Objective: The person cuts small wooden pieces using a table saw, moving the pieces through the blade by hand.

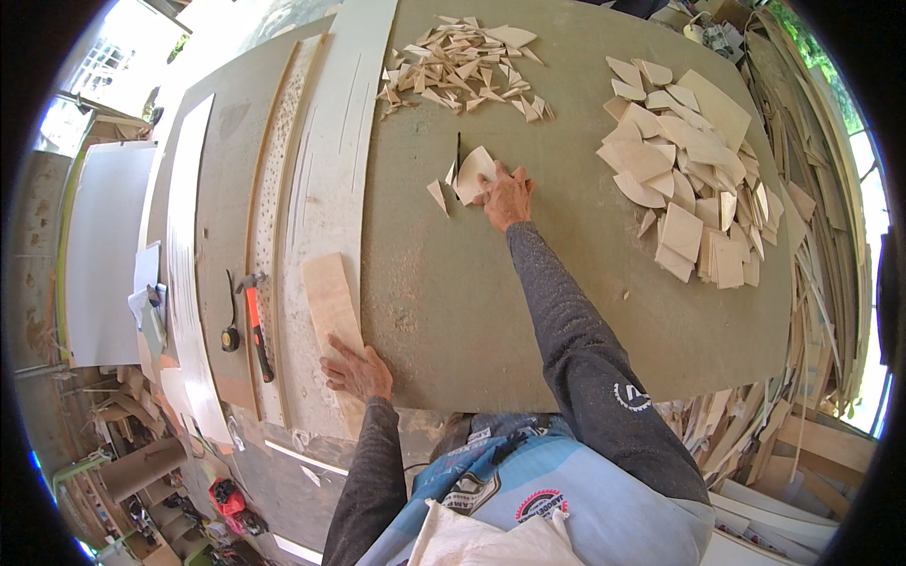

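Observation:
My right hand (pixel 507 196) is closed on a thin, pale wooden piece (pixel 475 174) with a curved edge, held against the greenish-brown work surface. Just left of it, a narrow dark line (pixel 459 156), a saw blade or slot, runs lengthwise. A small pointed wood offcut (pixel 437 197) lies beside that line, and another sliver sits between them. My left hand (pixel 359 371) lies across a long pale wooden board (pixel 327 283), its fingers reaching over one edge and the thumb near the other. The board's lower end passes beneath the hand.
Small triangular offcuts (pixel 462 66) are heaped at the far side. Larger cut pieces (pixel 689 141) form a pile at right. A hammer (pixel 256 325) and a tape measure (pixel 230 338) lie left, beside a long wooden strip (pixel 283 141). Scrap wood (pixel 821 189) is stacked along the right.

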Available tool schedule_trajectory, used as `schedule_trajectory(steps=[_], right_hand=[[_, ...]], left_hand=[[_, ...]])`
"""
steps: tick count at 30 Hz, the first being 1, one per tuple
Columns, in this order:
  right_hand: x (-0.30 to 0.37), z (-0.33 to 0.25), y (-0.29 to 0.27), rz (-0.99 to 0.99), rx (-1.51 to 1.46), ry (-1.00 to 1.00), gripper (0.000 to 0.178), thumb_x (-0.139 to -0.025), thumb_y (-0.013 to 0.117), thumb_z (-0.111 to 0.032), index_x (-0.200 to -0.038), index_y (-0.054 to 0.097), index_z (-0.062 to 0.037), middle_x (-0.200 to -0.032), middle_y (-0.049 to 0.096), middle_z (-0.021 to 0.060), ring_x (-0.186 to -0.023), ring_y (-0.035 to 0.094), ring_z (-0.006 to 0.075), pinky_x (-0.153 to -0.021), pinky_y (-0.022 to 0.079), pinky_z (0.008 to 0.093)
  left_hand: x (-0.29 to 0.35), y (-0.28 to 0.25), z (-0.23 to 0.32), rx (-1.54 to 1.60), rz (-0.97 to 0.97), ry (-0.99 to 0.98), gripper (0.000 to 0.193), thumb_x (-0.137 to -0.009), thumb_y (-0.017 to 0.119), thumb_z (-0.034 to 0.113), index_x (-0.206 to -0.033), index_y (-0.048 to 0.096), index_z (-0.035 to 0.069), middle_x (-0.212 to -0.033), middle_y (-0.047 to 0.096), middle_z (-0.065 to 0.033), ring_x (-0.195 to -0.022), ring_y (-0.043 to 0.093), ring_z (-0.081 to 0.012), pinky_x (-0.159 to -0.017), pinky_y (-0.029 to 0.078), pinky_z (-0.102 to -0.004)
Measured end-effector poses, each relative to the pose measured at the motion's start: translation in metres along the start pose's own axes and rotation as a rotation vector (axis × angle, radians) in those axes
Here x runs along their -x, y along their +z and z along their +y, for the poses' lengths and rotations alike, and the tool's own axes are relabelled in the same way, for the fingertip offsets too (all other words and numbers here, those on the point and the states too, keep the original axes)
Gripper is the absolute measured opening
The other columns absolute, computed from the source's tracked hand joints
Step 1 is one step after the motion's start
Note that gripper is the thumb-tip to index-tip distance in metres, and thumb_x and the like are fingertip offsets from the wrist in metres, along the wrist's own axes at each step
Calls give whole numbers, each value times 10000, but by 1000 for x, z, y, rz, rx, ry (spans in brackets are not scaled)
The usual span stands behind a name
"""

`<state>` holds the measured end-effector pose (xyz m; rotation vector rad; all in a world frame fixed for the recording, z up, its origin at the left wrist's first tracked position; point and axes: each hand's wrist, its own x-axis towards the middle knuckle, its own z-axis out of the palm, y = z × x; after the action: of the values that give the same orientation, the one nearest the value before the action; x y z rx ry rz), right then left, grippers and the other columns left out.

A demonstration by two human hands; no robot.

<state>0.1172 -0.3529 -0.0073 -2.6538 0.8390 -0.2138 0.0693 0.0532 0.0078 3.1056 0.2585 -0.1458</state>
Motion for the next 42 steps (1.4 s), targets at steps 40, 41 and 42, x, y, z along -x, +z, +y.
schedule_trajectory(steps=[40, 41, 42], right_hand=[[0, -3, -5, -35, 65, 13, 441, -853, 741, -407, -1269, 718, -264, -1432, 521, 63, -1228, 424, 328, -1043, 355, 583], [0, -3, -5, -38, 66, 14, 439, -855, 739, -406, -1271, 716, -269, -1428, 524, 66, -1229, 426, 330, -1050, 354, 583], [0, -4, -5, -42, 66, 14, 437, -857, 738, -405, -1273, 714, -274, -1424, 527, 70, -1229, 427, 333, -1057, 354, 584]], left_hand=[[0, -3, -1, 7, -33, 2, 889, -968, 593, 353, -1638, 26, 213, -1577, 139, -370, -1475, 175, -521, -1179, 109, -673], [0, -3, -1, 4, -28, 4, 886, -968, 592, 353, -1638, 29, 212, -1576, 142, -371, -1475, 175, -520, -1179, 109, -673], [0, -4, -1, 12, -27, 5, 886, -968, 593, 352, -1638, 31, 211, -1574, 146, -372, -1473, 177, -521, -1179, 110, -673]])
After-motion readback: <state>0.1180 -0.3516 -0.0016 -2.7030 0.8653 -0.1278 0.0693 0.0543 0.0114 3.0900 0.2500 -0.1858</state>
